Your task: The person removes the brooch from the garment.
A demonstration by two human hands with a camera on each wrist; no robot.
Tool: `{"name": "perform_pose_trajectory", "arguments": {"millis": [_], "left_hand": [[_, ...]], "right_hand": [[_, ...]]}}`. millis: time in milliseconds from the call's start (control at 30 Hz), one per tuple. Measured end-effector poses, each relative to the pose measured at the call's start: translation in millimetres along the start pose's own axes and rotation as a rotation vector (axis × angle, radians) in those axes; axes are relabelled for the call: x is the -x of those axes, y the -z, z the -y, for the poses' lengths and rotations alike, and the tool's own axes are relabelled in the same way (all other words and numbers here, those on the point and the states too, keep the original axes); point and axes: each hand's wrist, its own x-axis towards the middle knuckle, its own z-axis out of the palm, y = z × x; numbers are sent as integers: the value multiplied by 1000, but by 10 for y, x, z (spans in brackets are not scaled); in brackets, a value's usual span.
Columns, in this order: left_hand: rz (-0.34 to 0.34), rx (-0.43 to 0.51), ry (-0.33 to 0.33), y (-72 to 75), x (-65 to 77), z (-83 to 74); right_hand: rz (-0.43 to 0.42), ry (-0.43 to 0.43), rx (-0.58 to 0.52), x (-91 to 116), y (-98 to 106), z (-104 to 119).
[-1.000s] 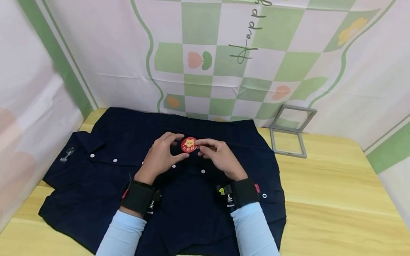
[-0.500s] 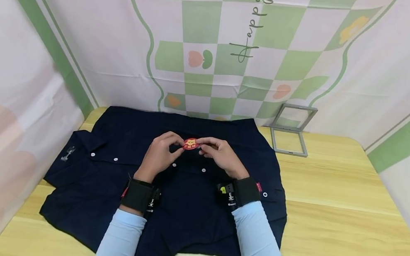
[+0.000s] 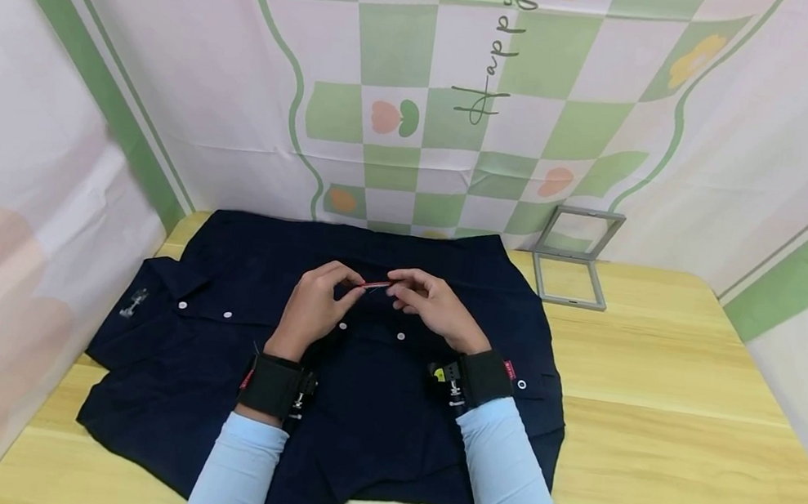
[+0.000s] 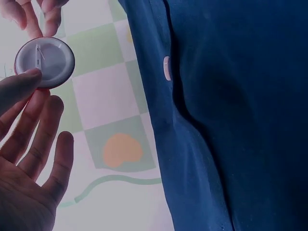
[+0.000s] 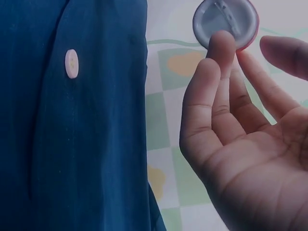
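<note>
A round pin-back badge (image 4: pixel 60 60) is held up over a dark navy shirt (image 3: pixel 401 416). In the head view it stands edge-on as a thin red line. My left hand (image 3: pixel 317 304) pinches its rim, the thumb on the pale metal back beside the pin clasp (image 4: pixel 38 55) and a finger behind. Its other fingers spread apart. My right hand (image 3: pixel 435 309) is at the opposite rim. In the right wrist view its fingertips overlap the badge's lower edge, one in front and one behind, with the thumb (image 5: pixel 286 55) held away from it.
The shirt lies spread on the wooden table (image 3: pixel 653 410), its collar (image 3: pixel 148 299) to the left and white buttons (image 3: pixel 227 315) along the placket. A grey hinged frame (image 3: pixel 569 282) stands unfolded at the back right. Printed cloth (image 3: pixel 470 45) hangs behind the table.
The badge has turned from its red printed face toward the head camera to edge-on. My left fingers have closed onto its rim. The shirt and frame stay in place.
</note>
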Motion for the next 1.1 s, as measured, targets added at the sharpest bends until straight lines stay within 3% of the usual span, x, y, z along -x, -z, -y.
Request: {"name": "perform_pose_trajectory", "arguments": {"millis": [567, 867, 1100], "left_hand": [[17, 36, 15, 27, -27, -30], [7, 42, -6, -7, -19, -2], [-8, 87, -23, -18, -21, 21]], "right_hand": [[-104, 55, 180, -44, -55, -30], [-165, 85, 173, -46, -63, -64], [-181, 58, 119, -27, -55, -70]]}}
